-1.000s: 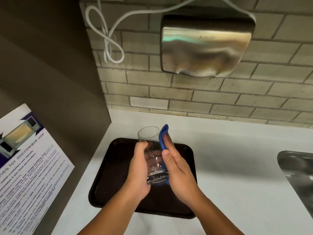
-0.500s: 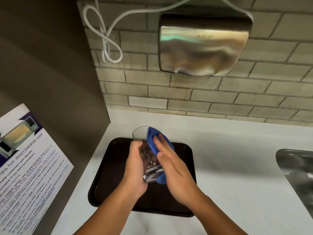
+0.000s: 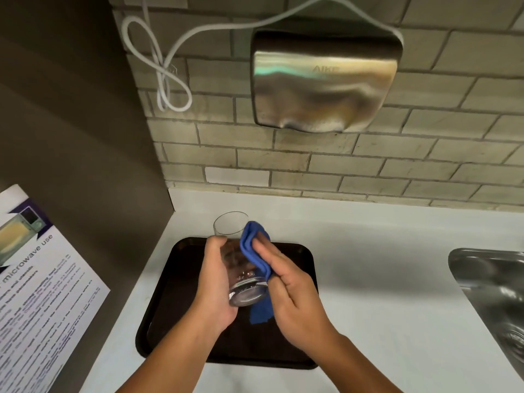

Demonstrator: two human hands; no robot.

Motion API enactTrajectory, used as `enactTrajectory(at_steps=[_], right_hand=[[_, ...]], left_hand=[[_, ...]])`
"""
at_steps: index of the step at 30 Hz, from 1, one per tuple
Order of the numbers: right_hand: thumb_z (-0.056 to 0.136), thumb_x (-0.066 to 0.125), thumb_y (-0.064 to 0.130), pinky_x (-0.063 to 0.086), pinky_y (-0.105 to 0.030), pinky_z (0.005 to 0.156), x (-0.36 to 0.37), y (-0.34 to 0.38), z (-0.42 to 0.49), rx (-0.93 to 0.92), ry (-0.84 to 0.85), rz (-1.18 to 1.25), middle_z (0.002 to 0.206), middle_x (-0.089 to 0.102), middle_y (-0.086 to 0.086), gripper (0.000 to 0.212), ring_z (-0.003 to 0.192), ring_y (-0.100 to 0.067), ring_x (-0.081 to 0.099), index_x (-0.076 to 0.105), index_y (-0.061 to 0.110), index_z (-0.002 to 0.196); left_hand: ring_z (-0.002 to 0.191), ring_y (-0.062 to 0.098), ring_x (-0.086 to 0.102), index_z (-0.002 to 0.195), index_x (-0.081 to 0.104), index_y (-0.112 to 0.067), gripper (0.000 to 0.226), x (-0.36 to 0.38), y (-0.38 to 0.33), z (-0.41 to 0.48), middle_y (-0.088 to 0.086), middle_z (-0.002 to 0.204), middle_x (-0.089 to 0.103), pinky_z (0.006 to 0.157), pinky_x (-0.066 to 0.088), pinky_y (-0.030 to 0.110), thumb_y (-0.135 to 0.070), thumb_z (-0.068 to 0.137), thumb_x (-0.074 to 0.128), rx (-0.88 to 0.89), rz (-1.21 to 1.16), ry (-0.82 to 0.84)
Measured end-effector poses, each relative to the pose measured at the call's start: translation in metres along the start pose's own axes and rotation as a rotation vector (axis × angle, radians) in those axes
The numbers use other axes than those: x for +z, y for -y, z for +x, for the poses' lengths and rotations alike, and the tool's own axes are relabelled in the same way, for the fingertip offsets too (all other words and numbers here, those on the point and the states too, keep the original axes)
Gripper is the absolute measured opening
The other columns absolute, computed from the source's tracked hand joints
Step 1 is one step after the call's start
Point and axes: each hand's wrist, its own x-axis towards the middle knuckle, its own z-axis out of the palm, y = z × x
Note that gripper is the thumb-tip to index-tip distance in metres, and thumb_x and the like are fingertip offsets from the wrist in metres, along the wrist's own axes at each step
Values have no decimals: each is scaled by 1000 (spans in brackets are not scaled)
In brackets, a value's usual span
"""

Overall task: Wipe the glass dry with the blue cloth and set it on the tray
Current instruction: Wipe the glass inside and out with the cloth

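Note:
My left hand [image 3: 214,282] grips a clear drinking glass [image 3: 236,259] from its left side, held tilted above the dark brown tray [image 3: 170,302], its mouth pointing away from me. My right hand [image 3: 295,296] presses a folded blue cloth [image 3: 255,251] against the right side of the glass. A tail of the cloth hangs below the glass base. The tray lies on the white counter and nothing rests on it.
A steel sink [image 3: 493,282] is set into the white counter [image 3: 382,279] at the right. A steel hand dryer [image 3: 326,80] and a looped white cable [image 3: 164,66] hang on the brick wall. A microwave notice [image 3: 37,279] is stuck on the brown left wall.
The cloth has slid from standing along the glass's right edge to lying over its upper side near the rim, with my right hand following. The glass has tilted slightly to the left.

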Motion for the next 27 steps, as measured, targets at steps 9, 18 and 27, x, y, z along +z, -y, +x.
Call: enactTrajectory(at_steps=[9, 18, 27], right_hand=[[109, 44, 13, 59, -33, 107, -8, -16, 23, 347, -46, 521, 146, 73, -2, 51, 135, -26, 70, 64, 37, 149], [117, 42, 18, 54, -38, 117, 6, -21, 17, 396, -73, 635, 152, 69, -1, 43, 138, -21, 68, 62, 37, 151], [118, 42, 25, 44, -41, 126, 18, -15, 17, 313, -50, 365, 166, 54, 10, 46, 149, -12, 56, 48, 54, 154]], left_hand=[[111, 35, 84, 129, 81, -16, 63, 9, 11, -12, 18, 123, 85, 89, 68, 47, -57, 82, 85, -96, 146, 94], [98, 33, 86, 124, 73, -17, 67, 0, 9, -8, 15, 112, 87, 88, 70, 52, -66, 81, 84, 10, 313, -136], [89, 29, 88, 114, 85, -24, 48, -4, 9, -4, 13, 103, 89, 67, 66, 38, -63, 101, 61, -8, 260, -144]])
